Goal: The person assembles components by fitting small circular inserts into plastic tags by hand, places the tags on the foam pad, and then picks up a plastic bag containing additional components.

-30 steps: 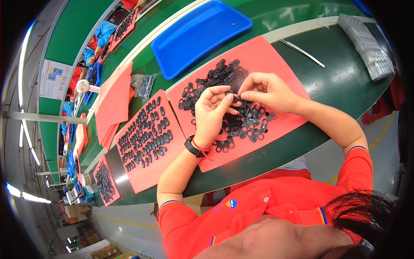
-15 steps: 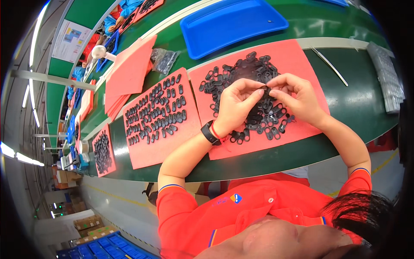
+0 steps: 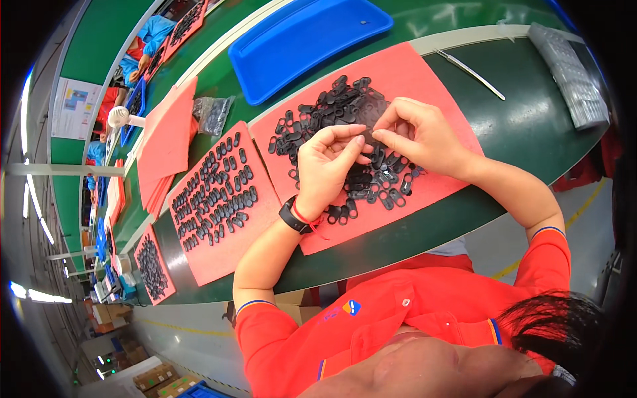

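Note:
My left hand (image 3: 332, 162), with a dark band at its wrist, is closed in a pinch over a heap of small black oblong plastic parts (image 3: 295, 136). Facing it, my right hand (image 3: 421, 132) pinches thumb against forefinger, its tips just short of the left ones. Whatever lies between the fingertips is too small and blurred to name. Many of the heaped parts have a round hole at one end. The heap lies on a pink foam sheet (image 3: 441, 86). Left of it, a second pink sheet (image 3: 252, 249) carries similar black parts (image 3: 219, 186) laid out in rows.
Beyond the sheets stands a blue tray (image 3: 265, 60). Tweezers (image 3: 471, 73) and clear plastic trays (image 3: 570, 79) lie at the right. Stacked pink sheets (image 3: 166, 132), a plastic bag (image 3: 212, 114) and a small white fan (image 3: 119, 117) are at the left. A co-worker's blue sleeve (image 3: 156, 30) shows far left.
My fingertips, together over the heap before, have drawn slightly apart. The whole view has shifted, so the table sits further left in it.

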{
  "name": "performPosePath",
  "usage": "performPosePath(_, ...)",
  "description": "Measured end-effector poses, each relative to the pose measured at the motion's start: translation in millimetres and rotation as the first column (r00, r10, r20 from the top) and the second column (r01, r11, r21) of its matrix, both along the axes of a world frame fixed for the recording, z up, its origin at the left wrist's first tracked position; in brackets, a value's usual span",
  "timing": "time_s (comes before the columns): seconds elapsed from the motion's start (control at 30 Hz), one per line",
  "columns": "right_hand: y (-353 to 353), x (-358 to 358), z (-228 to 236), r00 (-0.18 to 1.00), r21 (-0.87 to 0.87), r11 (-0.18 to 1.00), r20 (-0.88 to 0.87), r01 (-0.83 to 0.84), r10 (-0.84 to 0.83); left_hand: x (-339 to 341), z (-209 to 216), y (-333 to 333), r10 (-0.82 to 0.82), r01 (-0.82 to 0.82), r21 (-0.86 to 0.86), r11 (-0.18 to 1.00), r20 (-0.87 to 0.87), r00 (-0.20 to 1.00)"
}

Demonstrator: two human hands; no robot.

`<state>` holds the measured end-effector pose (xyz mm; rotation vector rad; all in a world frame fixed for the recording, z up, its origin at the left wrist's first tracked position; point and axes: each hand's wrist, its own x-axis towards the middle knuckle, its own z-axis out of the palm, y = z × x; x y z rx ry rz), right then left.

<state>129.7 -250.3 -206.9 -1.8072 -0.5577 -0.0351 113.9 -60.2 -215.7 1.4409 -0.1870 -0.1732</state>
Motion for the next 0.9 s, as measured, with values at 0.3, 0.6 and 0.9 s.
performPosePath(0.3,1.3,-0.3,-4.4,0.997,-0.012,0.999,0.064,0.035,-0.034,0.8,0.9,1.3,-0.041,0.039,-0.029,0.999,-0.085,0.996)
performPosePath(0.6,2.6,-1.1,-5.4,0.997,-0.019,0.999,0.068,0.050,-0.048,-0.8,2.2,0.5,-0.043,0.043,-0.003,0.999,-0.094,0.995)
performPosePath(0.9,3.4,-1.7,-6.8,0.997,-0.035,0.998,0.053,0.057,-0.055,-1.5,2.0,-1.0,-0.030,0.030,-0.004,1.000,-0.100,0.994)
